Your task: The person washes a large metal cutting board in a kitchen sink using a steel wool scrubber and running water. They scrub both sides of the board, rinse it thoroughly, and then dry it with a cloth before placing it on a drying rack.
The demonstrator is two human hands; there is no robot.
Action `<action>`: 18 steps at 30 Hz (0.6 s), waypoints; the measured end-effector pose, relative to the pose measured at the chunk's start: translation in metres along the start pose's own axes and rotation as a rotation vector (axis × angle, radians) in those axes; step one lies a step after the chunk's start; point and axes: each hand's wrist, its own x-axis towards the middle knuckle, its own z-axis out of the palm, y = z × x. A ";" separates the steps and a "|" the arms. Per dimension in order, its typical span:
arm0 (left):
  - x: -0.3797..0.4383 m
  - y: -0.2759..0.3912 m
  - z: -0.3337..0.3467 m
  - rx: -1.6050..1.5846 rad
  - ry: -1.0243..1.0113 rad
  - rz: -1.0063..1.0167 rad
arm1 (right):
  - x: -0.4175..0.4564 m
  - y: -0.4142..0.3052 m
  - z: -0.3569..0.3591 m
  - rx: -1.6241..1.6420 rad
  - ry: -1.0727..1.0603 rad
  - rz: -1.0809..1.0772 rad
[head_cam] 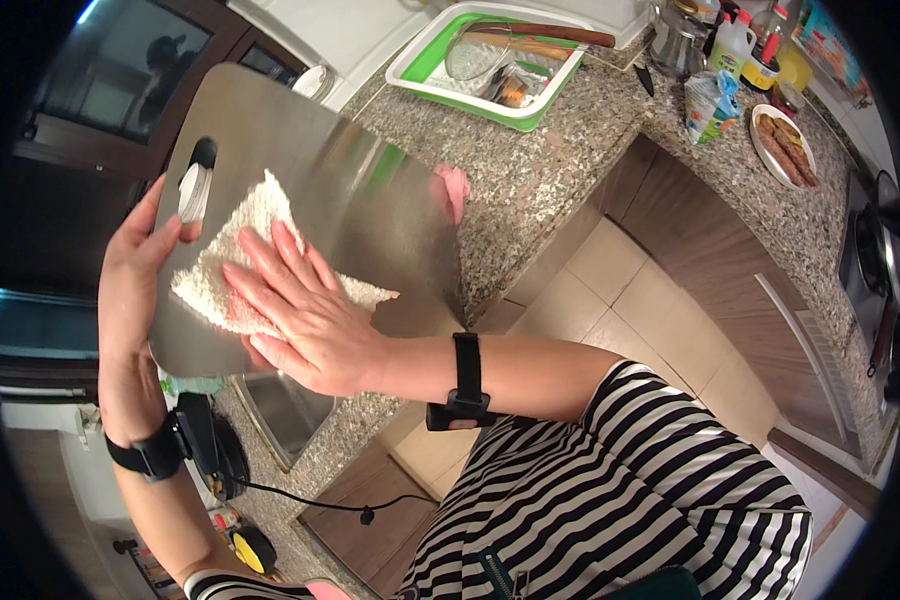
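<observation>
A stainless-steel cutting board (345,195) is held up at a tilt before me, with a slot handle near its left edge. My left hand (135,255) grips that edge beside the slot, thumb on the near face. Flat against the board lies a cream terry cloth (259,206) with a reddish patch. My right hand (307,315) presses on the cloth, fingers spread over it. Through the slot, part of a stack of white dishes (193,193) shows. Behind the board's right side a pink cloth (454,191) rests on the granite counter (525,195).
A white-and-green tub (412,71) holding a wire strainer (480,49) stands at the back. Farther right are a knife (645,79), several bottles, an oval plate of food (766,146) and a stovetop pan (870,247). A steel sink (285,416) lies below the board.
</observation>
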 end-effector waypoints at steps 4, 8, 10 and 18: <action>-0.008 -0.004 0.006 -0.007 0.031 0.024 | 0.003 0.018 0.004 -0.116 0.038 0.008; -0.002 0.002 0.008 0.049 0.032 -0.010 | 0.006 0.081 -0.002 -0.243 0.230 0.147; 0.002 0.007 0.010 0.055 0.043 -0.027 | -0.005 0.161 0.011 -0.275 0.385 0.313; 0.007 -0.003 0.012 0.082 0.084 0.008 | -0.106 0.229 0.020 -0.189 0.355 0.859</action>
